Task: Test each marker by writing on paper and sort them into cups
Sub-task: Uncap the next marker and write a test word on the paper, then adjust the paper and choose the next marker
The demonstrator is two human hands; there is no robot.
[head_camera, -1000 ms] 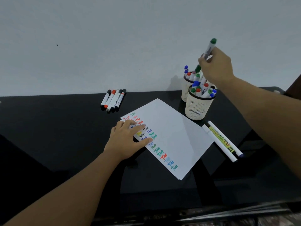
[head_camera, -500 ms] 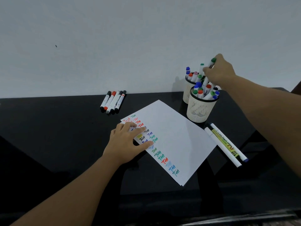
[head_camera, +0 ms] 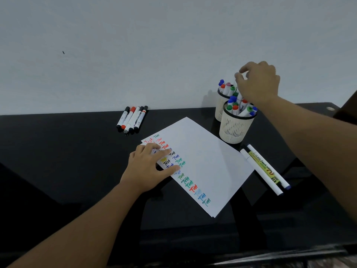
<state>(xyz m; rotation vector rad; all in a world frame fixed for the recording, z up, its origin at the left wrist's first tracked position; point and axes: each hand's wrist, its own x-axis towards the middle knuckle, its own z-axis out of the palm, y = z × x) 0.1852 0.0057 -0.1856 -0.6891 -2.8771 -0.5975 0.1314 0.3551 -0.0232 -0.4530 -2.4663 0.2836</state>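
Observation:
A white sheet of paper (head_camera: pixel 202 161) lies tilted on the black table, with a column of coloured "Test" marks along its left edge. My left hand (head_camera: pixel 148 167) rests flat on that edge, fingers spread, holding nothing. Two cream mesh cups stand at the back right, the near cup (head_camera: pixel 234 130) and the far cup (head_camera: pixel 219 111), both packed with capped markers. My right hand (head_camera: pixel 257 84) hovers just above the far cup with fingers loosely curled and apart. No marker shows between them. A green-capped marker (head_camera: pixel 232 88) stands in the far cup under my fingertips.
Several markers (head_camera: pixel 132 119) with black and red caps lie side by side near the wall, left of the paper. Three long markers (head_camera: pixel 264 169) lie right of the paper, below the near cup. The table (head_camera: pixel 67 151) ends at the wall behind.
My right hand came down with the green-capped marker from high above the cups to the far cup. The marker has left my fingers. My left hand stayed on the paper.

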